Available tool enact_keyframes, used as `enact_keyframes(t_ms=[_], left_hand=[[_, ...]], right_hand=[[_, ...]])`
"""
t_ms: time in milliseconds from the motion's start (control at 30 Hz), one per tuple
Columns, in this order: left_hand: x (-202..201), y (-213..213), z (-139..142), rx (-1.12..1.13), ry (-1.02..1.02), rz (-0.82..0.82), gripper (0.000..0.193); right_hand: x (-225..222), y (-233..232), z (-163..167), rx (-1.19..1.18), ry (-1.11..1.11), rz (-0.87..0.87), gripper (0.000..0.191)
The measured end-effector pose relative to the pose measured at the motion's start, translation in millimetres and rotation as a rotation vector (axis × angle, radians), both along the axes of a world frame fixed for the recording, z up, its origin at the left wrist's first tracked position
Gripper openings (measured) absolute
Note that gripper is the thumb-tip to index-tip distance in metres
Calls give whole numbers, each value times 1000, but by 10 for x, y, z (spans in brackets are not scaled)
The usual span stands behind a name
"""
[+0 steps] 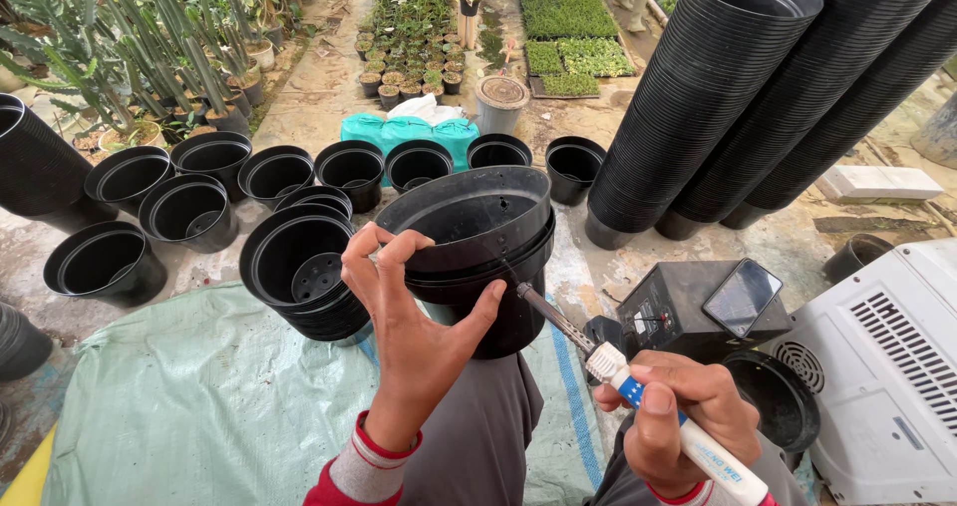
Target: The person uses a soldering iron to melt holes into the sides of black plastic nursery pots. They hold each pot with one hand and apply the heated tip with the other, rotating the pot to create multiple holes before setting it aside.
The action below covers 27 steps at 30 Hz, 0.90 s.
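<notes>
My left hand (pixel 414 341) grips the rim and side of a small stack of black plastic pots (pixel 477 242), tilted with the opening toward the upper left. My right hand (pixel 678 416) holds a soldering-iron-like tool (pixel 638 391) with a white and blue handle. Its metal tip touches the pot's side wall near my left thumb. Both hands are low in the middle of the head view, above my grey-clad knees.
Several open black pots (pixel 289 172) stand on the ground to the left, one short stack (pixel 304 272) beside my hand. Tall leaning pot stacks (pixel 718 97) rise at right. A black box with a phone (pixel 698 307) and a white appliance (pixel 887 366) sit right. Green tarp (pixel 199 396) below.
</notes>
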<state>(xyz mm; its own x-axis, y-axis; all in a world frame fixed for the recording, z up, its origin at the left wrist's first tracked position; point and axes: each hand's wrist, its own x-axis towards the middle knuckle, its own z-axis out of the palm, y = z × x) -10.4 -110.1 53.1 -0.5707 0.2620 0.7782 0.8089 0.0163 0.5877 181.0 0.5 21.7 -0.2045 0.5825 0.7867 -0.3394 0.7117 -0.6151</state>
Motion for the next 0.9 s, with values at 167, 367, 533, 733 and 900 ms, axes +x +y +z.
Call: enact_keyframes(t_ms=[167,367,533,733,900], left_hand=[[-10,-6,0,-4,-9,-19,71],[-47,3,17,45,50,-145,44],[-83,-37,49,-9,-1,-178,19],[-159,-81,73,-42,-29,-231,15],[-187,-83,75,-44,-30,-243,16]], right_hand=[[6,-25,67,-9,-59,-58,23],[31,-18,157,-43,-136,-77,26],[3,15,192,-45,-146,-61,27],[-66,50,221,-2,-159,-25,24],[-98,64,278,-18,-190,15,22]])
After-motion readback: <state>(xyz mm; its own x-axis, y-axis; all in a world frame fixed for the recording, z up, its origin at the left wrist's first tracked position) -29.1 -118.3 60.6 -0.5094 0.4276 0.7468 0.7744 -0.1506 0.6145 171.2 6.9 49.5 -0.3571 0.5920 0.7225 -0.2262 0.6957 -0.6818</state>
